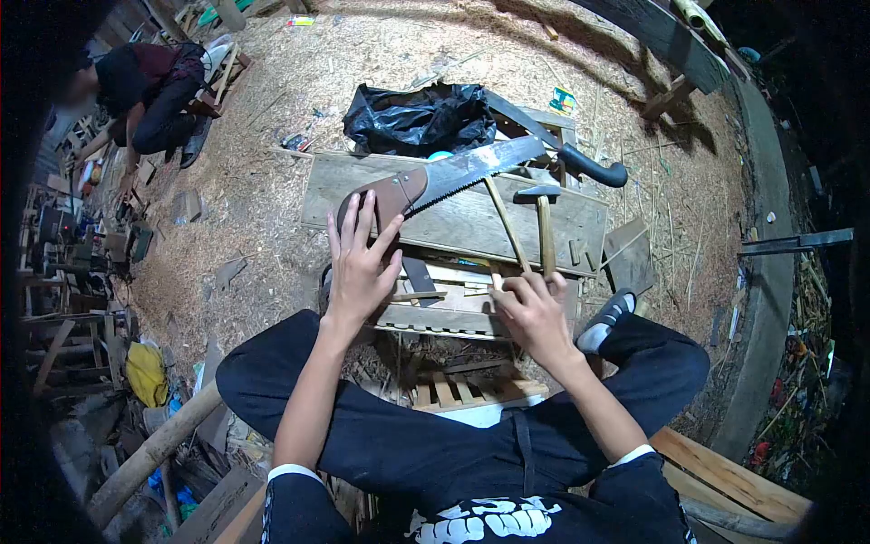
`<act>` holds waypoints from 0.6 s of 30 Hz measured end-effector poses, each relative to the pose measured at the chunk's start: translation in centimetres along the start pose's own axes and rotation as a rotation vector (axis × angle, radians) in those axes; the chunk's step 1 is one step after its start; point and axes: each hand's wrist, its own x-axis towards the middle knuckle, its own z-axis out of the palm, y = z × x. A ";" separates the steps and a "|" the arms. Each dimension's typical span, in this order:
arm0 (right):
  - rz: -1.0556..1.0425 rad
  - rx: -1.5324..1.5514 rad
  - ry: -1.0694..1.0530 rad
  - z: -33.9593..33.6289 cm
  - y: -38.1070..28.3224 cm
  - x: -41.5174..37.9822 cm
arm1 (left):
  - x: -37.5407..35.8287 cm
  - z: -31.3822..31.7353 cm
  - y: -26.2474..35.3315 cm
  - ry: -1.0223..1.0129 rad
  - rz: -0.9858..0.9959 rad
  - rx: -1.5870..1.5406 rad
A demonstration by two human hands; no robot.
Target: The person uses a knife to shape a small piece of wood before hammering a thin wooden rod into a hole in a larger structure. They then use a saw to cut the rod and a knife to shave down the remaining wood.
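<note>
My left hand [361,263] is open, its fingers spread, with the fingertips on the brown handle of a handsaw [476,168]. The saw lies slantwise across a wooden board [444,201], blade toward the upper right. My right hand [536,313] is closed, its fingers curled downward at the board's near edge. A hammer [546,231] and a thin wooden stick [507,227] both end by its fingers. A short pale wood piece [495,275] is beside the index finger. What the fingers hold, if anything, is hidden.
A black plastic bag [419,120] sits behind the board, beside a second saw with a black handle [594,167]. Below the board is a slatted wooden frame [435,317]. Sawdust [263,172] covers the ground. Another person [159,95] crouches at the upper left.
</note>
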 end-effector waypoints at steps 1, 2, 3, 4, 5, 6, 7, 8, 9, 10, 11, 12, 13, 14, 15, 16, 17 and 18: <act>-0.006 -0.024 0.003 0.4 -0.3 -0.1 | -0.4 0.1 0.2 -0.002 0.003 -0.001; 0.001 -0.036 -0.044 0.7 -0.6 -0.1 | -1.0 0.2 0.4 -0.010 0.043 -0.034; 0.001 -0.036 -0.040 0.6 -0.7 -0.2 | -1.5 -0.1 0.7 -0.017 0.081 -0.067; 0.048 -0.094 -0.088 0.6 -1.0 -0.4 | -2.0 -0.2 1.4 0.044 0.143 -0.067; 0.095 -0.153 -0.137 0.6 -1.4 -0.5 | -3.0 -0.3 1.7 0.044 0.143 -0.064; 0.135 -0.152 -0.125 0.4 -1.7 -0.3 | -3.6 -0.4 2.0 -0.052 0.162 -0.144; 0.131 -0.152 -0.127 0.7 -1.8 -0.2 | -4.1 -0.3 2.2 -0.147 0.178 -0.226; 0.192 -0.132 -0.130 1.1 -1.9 -0.2 | -4.5 -0.1 2.4 -0.116 0.198 -0.261; 0.253 -0.114 -0.134 1.2 -2.2 -0.1 | -4.8 -0.1 2.5 -0.113 0.192 -0.265; 0.269 -0.108 -0.085 1.1 -2.3 0.5 | -5.2 0.0 2.6 -0.121 0.164 -0.264; 0.268 -0.110 -0.087 1.2 -2.2 0.7 | -5.4 0.0 2.6 -0.130 0.139 -0.260; 0.312 -0.088 -0.111 1.5 -2.2 0.8 | -5.4 -0.3 2.6 -0.110 0.101 -0.294; 0.353 -0.060 -0.135 1.8 -2.4 1.1 | -5.4 -0.8 2.4 -0.110 0.098 -0.287; 0.379 -0.072 -0.158 2.0 -2.4 1.3 | -5.5 -1.3 2.1 -0.133 0.033 -0.276; 0.370 -0.048 -0.104 1.7 -2.4 1.4 | -5.5 -1.7 1.8 -0.155 -0.033 -0.270; 0.381 0.001 -0.099 1.3 -2.6 1.5 | -5.7 -1.8 1.3 -0.173 -0.022 -0.259; 0.390 0.047 -0.093 0.9 -2.9 1.5 | -5.7 -1.8 1.0 -0.166 -0.027 -0.260; 0.384 0.044 -0.095 1.0 -3.1 1.5 | -5.6 -2.1 1.0 -0.193 -0.032 -0.269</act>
